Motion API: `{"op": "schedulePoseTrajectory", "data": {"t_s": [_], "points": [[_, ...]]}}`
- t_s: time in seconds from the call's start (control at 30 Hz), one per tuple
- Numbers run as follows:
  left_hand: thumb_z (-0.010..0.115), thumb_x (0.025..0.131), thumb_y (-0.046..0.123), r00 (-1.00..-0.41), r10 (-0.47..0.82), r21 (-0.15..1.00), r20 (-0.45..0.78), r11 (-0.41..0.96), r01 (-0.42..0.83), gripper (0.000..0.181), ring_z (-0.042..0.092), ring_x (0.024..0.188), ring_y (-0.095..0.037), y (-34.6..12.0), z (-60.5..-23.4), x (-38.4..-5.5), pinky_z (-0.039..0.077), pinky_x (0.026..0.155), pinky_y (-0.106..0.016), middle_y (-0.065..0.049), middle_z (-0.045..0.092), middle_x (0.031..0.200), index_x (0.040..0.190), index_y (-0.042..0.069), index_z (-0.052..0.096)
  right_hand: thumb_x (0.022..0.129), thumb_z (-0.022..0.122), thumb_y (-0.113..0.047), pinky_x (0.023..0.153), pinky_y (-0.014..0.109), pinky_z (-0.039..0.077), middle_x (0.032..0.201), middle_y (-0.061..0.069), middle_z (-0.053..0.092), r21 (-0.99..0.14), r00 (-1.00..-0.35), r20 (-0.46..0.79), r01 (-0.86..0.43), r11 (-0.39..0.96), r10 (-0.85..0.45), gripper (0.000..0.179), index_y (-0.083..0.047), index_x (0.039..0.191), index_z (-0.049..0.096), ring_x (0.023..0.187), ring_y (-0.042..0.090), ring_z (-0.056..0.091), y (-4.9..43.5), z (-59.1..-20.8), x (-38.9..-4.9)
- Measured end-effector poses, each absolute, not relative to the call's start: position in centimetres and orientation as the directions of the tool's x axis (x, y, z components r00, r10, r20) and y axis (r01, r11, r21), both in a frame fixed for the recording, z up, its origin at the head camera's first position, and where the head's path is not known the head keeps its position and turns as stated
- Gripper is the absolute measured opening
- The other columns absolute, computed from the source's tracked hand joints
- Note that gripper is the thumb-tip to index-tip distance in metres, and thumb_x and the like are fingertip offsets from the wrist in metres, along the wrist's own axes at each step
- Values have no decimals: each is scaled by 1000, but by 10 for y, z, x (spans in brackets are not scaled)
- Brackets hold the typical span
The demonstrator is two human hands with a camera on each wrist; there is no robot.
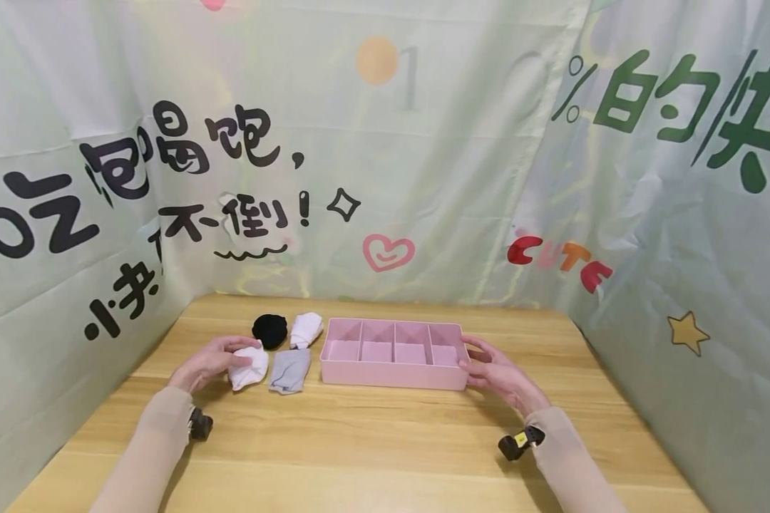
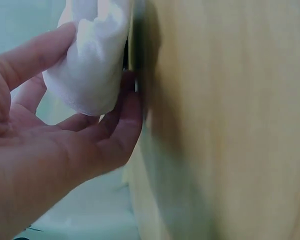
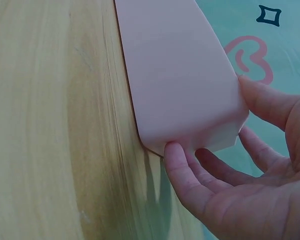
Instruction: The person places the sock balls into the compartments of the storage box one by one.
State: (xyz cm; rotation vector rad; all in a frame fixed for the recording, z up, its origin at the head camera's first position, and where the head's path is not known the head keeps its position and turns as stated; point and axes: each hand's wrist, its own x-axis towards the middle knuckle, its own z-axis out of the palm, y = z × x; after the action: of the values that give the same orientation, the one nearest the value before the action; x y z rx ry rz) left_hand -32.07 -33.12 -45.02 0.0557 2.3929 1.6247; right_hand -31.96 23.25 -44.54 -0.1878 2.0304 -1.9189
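Between the thumb and fingers of my left hand (image 1: 213,360) is a white folded sock (image 1: 249,366), held at the left of a small group. The left wrist view shows the bunched white cloth (image 2: 92,65) close up, its underside partly hidden by my fingers. Beside it are a black sock bundle (image 1: 270,332), another white sock bundle (image 1: 306,330) and a grey folded sock (image 1: 290,371). My right hand (image 1: 497,374) grips the right end of a pink divided box (image 1: 391,375), thumb at the rim and fingers around the end in the right wrist view. The compartments hold nothing.
The wooden table (image 1: 359,449) bears the box and the socks. Printed cloth hangings (image 1: 449,178) enclose its back and both sides. A small black device (image 1: 200,425) is strapped at the left wrist, and a similar device (image 1: 520,442) at the right wrist.
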Motion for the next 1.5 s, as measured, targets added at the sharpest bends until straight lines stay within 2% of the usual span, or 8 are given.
{"op": "schedulePoseTrajectory", "data": {"t_s": [0.37, 0.57, 0.67, 0.8, 0.93, 1.2, 1.33, 1.5], "points": [[68, 91, 14, -984, 155, 928, -92, 370, -29, 48, 62, 86, -19, -326, -439, -324, 56, 71, -32, -27, 43, 140, 136, 6, 54, 98, 55, -2, 93, 38, 53, 157, 30, 18, -988, -936, -151, 134, 73, -320, 68, -8, 156, 20, 110, 18, 58, 235, -446, -320], [69, 92, 17, -986, 166, 940, -33, 339, 25, 53, 64, 85, -17, -319, -439, -323, 58, 71, -32, -32, 41, 143, 140, 3, 51, 97, 57, -3, 91, 35, 53, 157, 31, 16, -988, -934, -150, 133, 75, -324, 70, -7, 156, 19, 110, 18, 58, 235, -446, -320], [69, 92, 17, -987, 159, 952, 10, 300, 58, 55, 64, 88, -15, -314, -440, -323, 59, 74, -32, -33, 42, 143, 141, 0, 49, 96, 57, -2, 95, 38, 52, 158, 30, 13, -989, -931, -145, 129, 69, -336, 71, -6, 156, 18, 123, 30, 52, 234, -445, -320], [70, 91, 18, -990, 133, 957, 48, 276, 84, 56, 65, 88, -14, -307, -440, -327, 59, 75, -34, -31, 46, 140, 140, -2, 50, 97, 56, -2, 98, 40, 50, 160, 28, 10, -989, -930, -143, 124, 78, -338, 71, -7, 156, 17, 139, 43, 34, 233, -444, -319], [73, 89, 18, -992, 101, 957, 79, 270, 104, 55, 66, 85, -13, -296, -438, -330, 59, 74, -34, -31, 51, 135, 136, -2, 54, 97, 58, -5, 98, 39, 50, 161, 27, 10, -989, -932, -142, 119, 91, -332, 73, -7, 157, 17, 140, 44, 31, 233, -444, -319], [72, 90, 16, -990, 58, 962, 128, 236, 138, 51, 63, 87, -8, -274, -434, -335, 57, 72, -25, -27, 56, 130, 134, -3, 56, 97, 59, -8, 99, 38, 49, 160, 28, 11, -989, -933, -132, 101, 108, -334, 72, -6, 156, 17, 139, 42, 35, 233, -444, -320], [72, 90, 15, -988, 70, 958, 139, 241, 152, 50, 62, 90, -8, -265, -432, -337, 56, 73, -24, -28, 55, 134, 135, -1, 56, 98, 58, -8, 100, 39, 49, 160, 28, 10, -988, -933, -135, 99, 122, -334, 72, -7, 157, 16, 139, 42, 35, 234, -444, -319], [73, 89, 16, -986, 73, 954, 147, 251, 161, 50, 60, 95, -6, -257, -432, -341, 54, 76, -21, -26, 54, 138, 134, 1, 58, 97, 57, -5, 103, 43, 47, 160, 29, 10, -990, -931, -128, 98, 103, -341, 72, -5, 156, 16, 142, 47, 27, 233, -446, -320]]}}
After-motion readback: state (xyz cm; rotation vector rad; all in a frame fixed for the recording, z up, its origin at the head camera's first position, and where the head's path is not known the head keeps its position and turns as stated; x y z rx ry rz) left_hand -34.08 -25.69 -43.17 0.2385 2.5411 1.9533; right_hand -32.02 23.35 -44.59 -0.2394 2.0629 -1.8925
